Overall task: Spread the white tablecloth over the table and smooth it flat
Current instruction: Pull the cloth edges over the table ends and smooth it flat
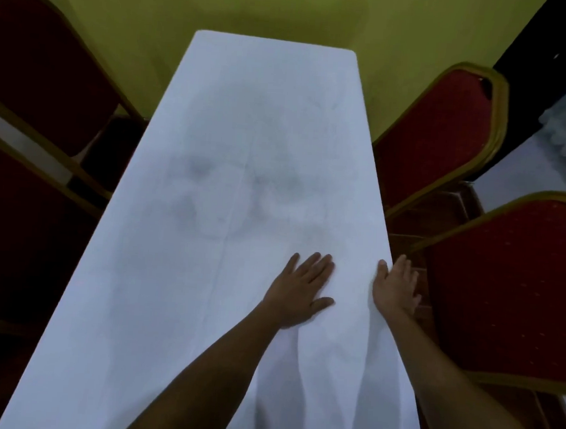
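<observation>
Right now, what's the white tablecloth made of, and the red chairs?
The white tablecloth looks like thin matte woven fabric: it wrinkles softly near the hands. The red chairs seem padded with dotted cloth, matte, inside gold-coloured frames, probably painted metal, though the picture is too blurry to be sure.

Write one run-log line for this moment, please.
tablecloth spread on table | left hand flat on cloth | right hand at right edge | folds near hands

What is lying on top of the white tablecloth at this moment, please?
Only the two hands: the left hand lies flat on the white tablecloth, the right hand at its right edge. The table beneath is completely covered, so unseen.
</observation>
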Demonstrator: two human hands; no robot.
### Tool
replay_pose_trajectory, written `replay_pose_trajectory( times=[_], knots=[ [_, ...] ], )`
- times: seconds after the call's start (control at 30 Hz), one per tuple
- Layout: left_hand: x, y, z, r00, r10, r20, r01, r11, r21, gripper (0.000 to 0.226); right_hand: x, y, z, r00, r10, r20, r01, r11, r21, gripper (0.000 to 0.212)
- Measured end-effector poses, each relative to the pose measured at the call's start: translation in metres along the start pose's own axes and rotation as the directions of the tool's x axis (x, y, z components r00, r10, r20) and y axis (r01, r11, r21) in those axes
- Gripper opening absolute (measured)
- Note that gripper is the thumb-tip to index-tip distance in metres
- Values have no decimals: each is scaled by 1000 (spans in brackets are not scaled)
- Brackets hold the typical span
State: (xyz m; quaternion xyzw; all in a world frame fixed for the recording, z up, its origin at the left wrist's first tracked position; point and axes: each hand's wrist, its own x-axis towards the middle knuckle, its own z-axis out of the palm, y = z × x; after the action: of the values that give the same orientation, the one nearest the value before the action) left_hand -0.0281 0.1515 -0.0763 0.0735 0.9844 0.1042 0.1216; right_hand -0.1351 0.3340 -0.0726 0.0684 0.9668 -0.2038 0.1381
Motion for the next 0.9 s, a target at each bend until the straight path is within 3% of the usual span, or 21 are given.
replay_pose_trajectory(
  times=[0.1, 0.2, 0.4, 0.47, 0.53, 0.6, 0.7, 0.73, 0.83, 0.9],
  knots=[
    [6, -39, -10, 997, -8, -80, 7, 1000, -1, 73, -2, -18, 4, 993, -101, -66, 95, 991, -93, 64],
    [2, -96, -23, 970, -191, -148, 185, 981, -53, 77, -7, -51, 12, 967, -250, -57, 235, 953, -192, 63],
    [-40, -225, -43, 843, -499, -200, 480, 866, -138, 77, -18, -154, 56, 879, -476, 21, 470, 859, -201, 60],
    [-53, -256, -46, 761, -610, -220, 583, 792, -182, 65, -25, -198, 74, 828, -556, 73, 559, 810, -175, 59],
    [-62, -280, -50, 604, -764, -227, 719, 645, -260, 59, -36, -240, 94, 749, -644, 152, 662, 732, -160, 59],
    [-66, -297, -55, 462, -866, -189, 796, 499, -341, 62, -49, -276, 115, 624, -742, 244, 779, 616, -118, 59],
    [-61, -320, -61, 328, -942, -72, 811, 320, -489, 64, -59, -310, 150, 403, -843, 356, 915, 382, -131, 58],
    [-59, -324, -63, 293, -954, -66, 809, 284, -515, 63, -55, -317, 156, 364, -855, 369, 931, 328, -158, 57],
    [-52, -331, -65, 218, -968, -122, 823, 249, -511, 56, -20, -335, 158, 401, -848, 347, 916, 361, -175, 54],
    [-42, -330, -66, 228, -944, -240, 816, 320, -481, 51, 13, -339, 148, 487, -829, 275, 872, 443, -211, 53]
  ],
)
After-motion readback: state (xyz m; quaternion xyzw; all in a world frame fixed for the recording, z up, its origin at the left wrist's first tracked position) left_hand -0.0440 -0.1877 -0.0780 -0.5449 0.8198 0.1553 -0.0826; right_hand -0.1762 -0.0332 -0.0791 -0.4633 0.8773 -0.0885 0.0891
